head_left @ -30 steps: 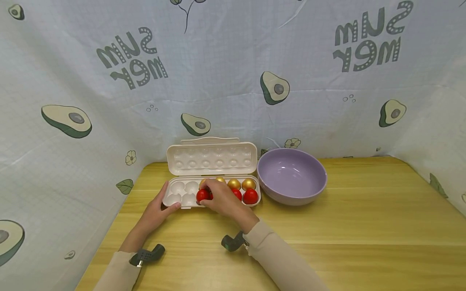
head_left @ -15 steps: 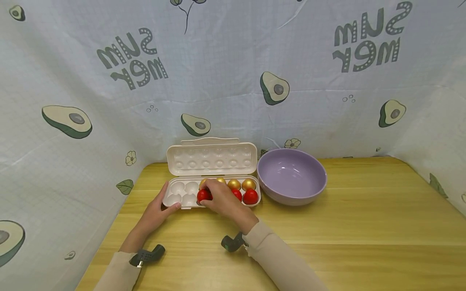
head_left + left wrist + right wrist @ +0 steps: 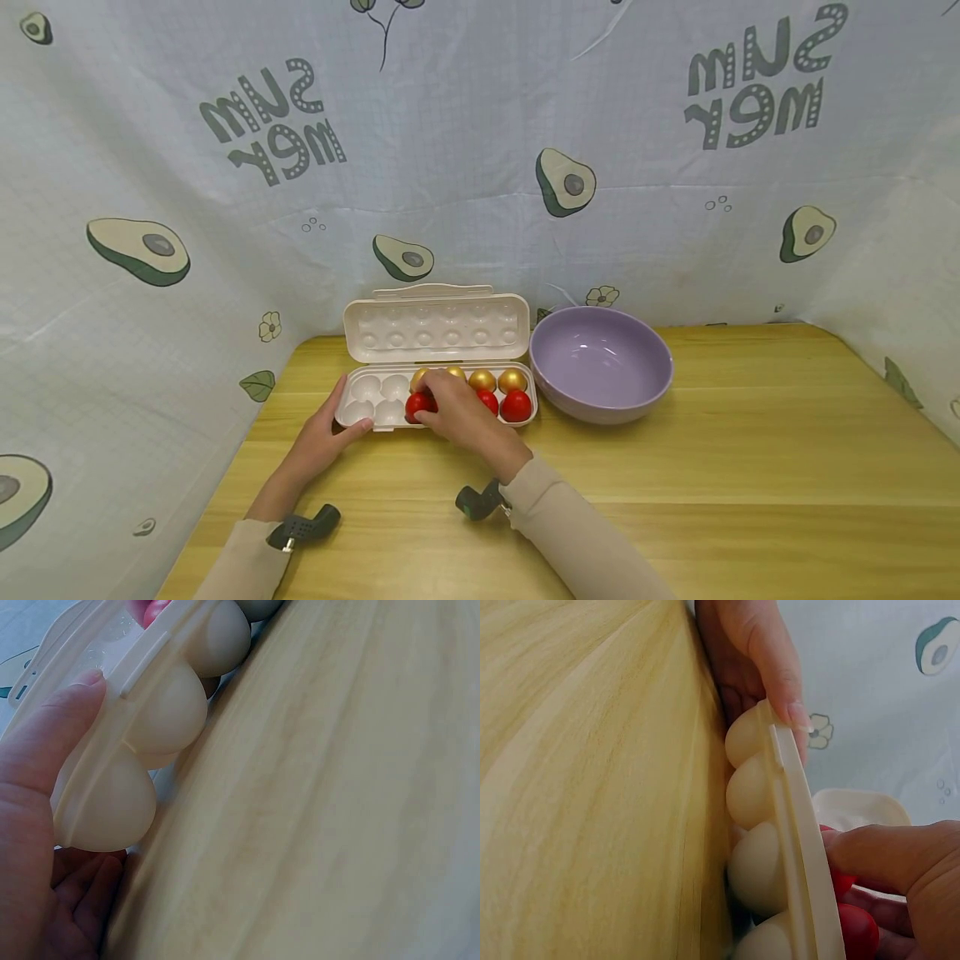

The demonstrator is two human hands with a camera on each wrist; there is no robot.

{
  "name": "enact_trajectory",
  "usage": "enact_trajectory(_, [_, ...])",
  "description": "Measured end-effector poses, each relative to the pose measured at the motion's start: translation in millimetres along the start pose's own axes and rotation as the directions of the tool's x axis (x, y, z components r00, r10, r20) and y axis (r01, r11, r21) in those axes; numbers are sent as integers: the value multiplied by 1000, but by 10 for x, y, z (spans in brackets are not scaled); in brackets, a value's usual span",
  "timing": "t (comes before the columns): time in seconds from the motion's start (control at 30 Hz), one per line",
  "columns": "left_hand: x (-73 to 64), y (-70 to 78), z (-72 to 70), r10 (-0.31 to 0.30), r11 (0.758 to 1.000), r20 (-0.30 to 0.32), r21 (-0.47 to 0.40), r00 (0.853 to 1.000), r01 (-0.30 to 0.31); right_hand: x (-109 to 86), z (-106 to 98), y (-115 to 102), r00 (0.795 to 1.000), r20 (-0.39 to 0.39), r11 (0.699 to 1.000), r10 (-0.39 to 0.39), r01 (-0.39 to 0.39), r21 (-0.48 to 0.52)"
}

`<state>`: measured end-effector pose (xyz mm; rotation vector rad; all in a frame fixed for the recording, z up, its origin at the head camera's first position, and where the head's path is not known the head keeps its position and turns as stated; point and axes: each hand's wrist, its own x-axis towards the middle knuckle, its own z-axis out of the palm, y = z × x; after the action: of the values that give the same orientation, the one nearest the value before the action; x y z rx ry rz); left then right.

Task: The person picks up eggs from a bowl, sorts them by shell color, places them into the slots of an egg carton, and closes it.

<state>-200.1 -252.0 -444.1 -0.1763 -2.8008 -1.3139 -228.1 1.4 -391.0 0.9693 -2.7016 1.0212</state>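
Note:
A cream egg box (image 3: 373, 408) lies with its lid standing up behind the tray. My left hand (image 3: 318, 437) grips the box's left end, its thumb over the front rim and its fingers round the side. In the third column from the left, a red egg (image 3: 417, 406) sits in the front row, pinched by my right hand (image 3: 459, 410) from above; the thumb presses it in the right wrist view. Other red eggs (image 3: 516, 406) fill the front row rightward, partly hidden by this hand. Gold eggs (image 3: 513, 380) stand in the back row. Bare cups (image 3: 366, 386) show at the left.
A purple bowl (image 3: 602, 362) with nothing in it stands right beside the box. Everything rests on a wooden table (image 3: 750, 467). A printed cloth (image 3: 480, 208) hangs close behind the box and along the left side.
Very little differs. The red egg at my right fingers has shifted slightly, and the right thumb has edged a little. My left hand stays on the box.

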Motion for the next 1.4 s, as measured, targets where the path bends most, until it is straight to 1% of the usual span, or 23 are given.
enact_trajectory(0.23, [-4, 13, -1, -1, 1000, 0, -2, 1000, 1, -6, -32, -9, 1000, 2, 1000, -2, 2, 21])
enact_trajectory(0.5, [-6, 23, 10, 2, 1000, -3, -5, 1000, -2, 11, -100, 2, 1000, -15, 997, -5, 7, 82])
enact_trajectory(0.6, [-5, 33, 8, 8, 1000, -1, -2, 1000, -8, 14, -137, 20, 1000, -22, 996, -5, 7, 83])
enact_trajectory(0.8, [-7, 57, -7, 12, 1000, -12, 0, 1000, -12, 19, -263, 54, 998, -68, 997, 13, -8, 77])
enact_trajectory(0.97, [-8, 47, -15, 9, 1000, -18, -4, 1000, -10, 36, -394, 79, 995, -88, 990, 54, -43, 131])
enact_trajectory(1.13, [-14, 30, -14, 14, 1000, -17, -16, 1000, -15, 25, -509, 120, 987, -143, 988, 74, -53, 144])
enact_trajectory(1.27, [-4, 18, -16, 40, 999, -22, -34, 999, -41, 2, -580, 166, 979, -190, 987, 79, -50, 152])
enact_trajectory(1.4, [5, 22, -19, 68, 996, -55, -50, 996, -71, -9, -633, 207, 976, -201, 985, 85, -52, 164])
